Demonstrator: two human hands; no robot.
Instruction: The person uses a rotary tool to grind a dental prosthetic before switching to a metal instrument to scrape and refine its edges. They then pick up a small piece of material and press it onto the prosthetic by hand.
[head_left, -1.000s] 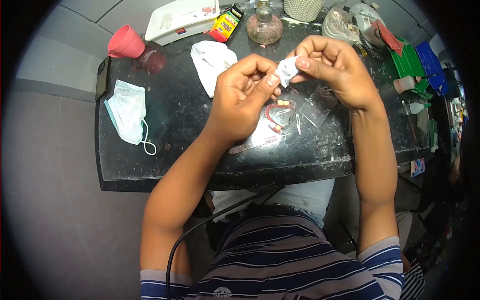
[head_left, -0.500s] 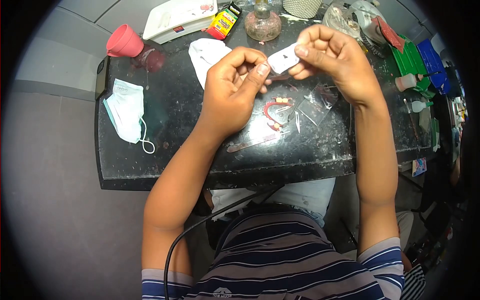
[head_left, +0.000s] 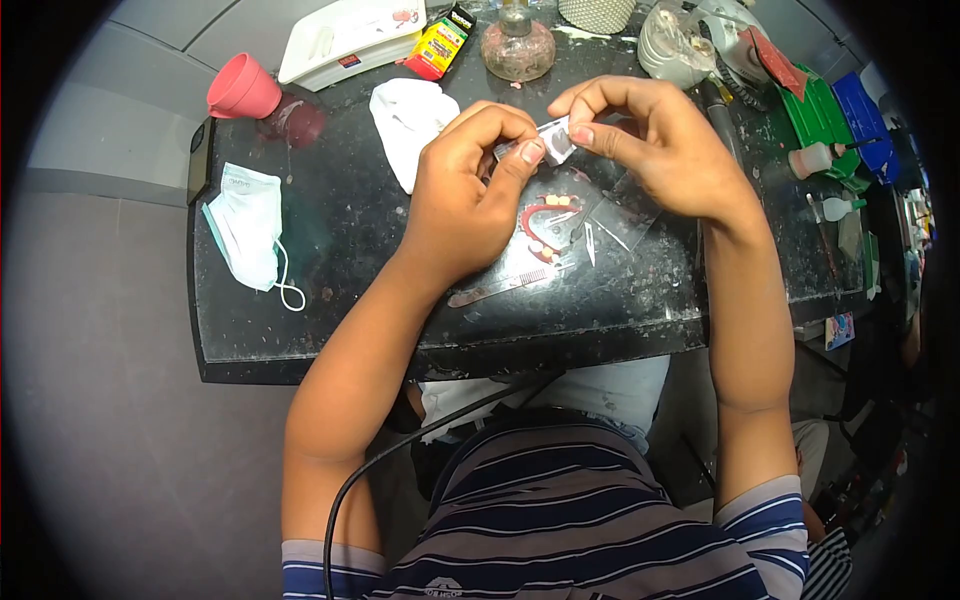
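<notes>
Both my hands meet over the middle of a black stone worktop (head_left: 350,320). My left hand (head_left: 470,195) and my right hand (head_left: 650,140) pinch the same small white packet (head_left: 556,140) between thumb and fingertips, a little above the table. Directly beneath the hands lies a red arch-shaped wax rim (head_left: 545,225) with a few small yellowish teeth on it, and thin metal hand tools (head_left: 505,285) lie beside it. What is inside the packet is hidden by my fingers.
A face mask (head_left: 245,225) lies at the left. Behind are a pink cup (head_left: 240,90), a white tray (head_left: 350,35), a yellow box (head_left: 440,45), a glass spirit lamp (head_left: 515,45) and a white cloth (head_left: 410,115). Green trays (head_left: 820,120) and small bottles stand at the right.
My hands have come down closer to the table, and the white packet has been turned and drawn in between the fingertips of both hands.
</notes>
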